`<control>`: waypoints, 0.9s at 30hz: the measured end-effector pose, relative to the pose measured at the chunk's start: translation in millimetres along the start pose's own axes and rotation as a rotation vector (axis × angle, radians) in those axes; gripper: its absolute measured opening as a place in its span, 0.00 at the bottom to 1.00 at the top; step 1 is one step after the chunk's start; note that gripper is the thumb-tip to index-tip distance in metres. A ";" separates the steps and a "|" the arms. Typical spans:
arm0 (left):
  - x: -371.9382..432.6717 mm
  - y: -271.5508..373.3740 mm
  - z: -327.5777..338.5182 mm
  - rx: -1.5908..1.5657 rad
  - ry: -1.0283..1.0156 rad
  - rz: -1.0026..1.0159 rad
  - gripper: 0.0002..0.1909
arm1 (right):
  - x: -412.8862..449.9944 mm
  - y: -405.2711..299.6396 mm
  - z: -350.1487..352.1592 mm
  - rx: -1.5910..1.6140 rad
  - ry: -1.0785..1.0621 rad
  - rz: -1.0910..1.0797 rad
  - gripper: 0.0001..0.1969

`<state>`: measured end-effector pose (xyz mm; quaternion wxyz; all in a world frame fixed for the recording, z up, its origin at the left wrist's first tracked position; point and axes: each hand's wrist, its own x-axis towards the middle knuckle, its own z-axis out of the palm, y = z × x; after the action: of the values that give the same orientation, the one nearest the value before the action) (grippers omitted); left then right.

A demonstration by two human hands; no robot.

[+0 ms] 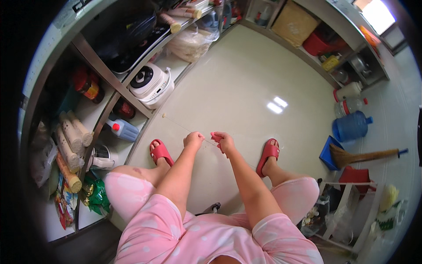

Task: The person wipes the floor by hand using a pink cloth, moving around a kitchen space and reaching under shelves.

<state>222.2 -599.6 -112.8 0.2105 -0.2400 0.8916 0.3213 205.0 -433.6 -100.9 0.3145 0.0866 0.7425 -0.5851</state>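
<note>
My right hand [226, 143] grips a crumpled pinkish-red cloth [216, 136], parts of which stick out past the fingers. To its left, a small gap away, is my left hand [194, 140] with curled fingers; whether something thin is inside them is hidden. A fine line passes by both hands, and I cannot tell if it is a thread or a joint in the floor. At its far end lies a small beige bit [164, 115]. Both hands are above the pale glossy floor [230, 85], between my feet in red slippers [161, 151].
Left, a shelf unit holds a white cooker [151, 85], a blue-grey jug [122, 129] and wrapped rolls [67, 145]. Along the right wall stand a blue water bottle [351, 126], a blue dustpan [328, 153], a broom [366, 155] and a white rack [349, 211].
</note>
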 end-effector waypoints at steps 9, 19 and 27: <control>-47.6 65.7 -0.8 -0.202 -0.134 0.239 0.16 | -97.9 -45.2 -39.9 0.576 0.310 -0.223 0.26; -181.1 154.9 -2.7 -0.585 -0.427 0.530 0.21 | -181.1 -41.8 -72.0 0.813 0.540 -0.450 0.25; -212.7 181.9 19.5 -0.592 -0.610 0.529 0.22 | -205.9 -16.7 -94.5 0.920 0.580 -0.555 0.17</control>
<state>293.4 -400.9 71.8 0.2956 0.0498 0.6903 0.6585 324.2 -302.1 40.8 -0.1345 0.1729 0.4639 -0.8584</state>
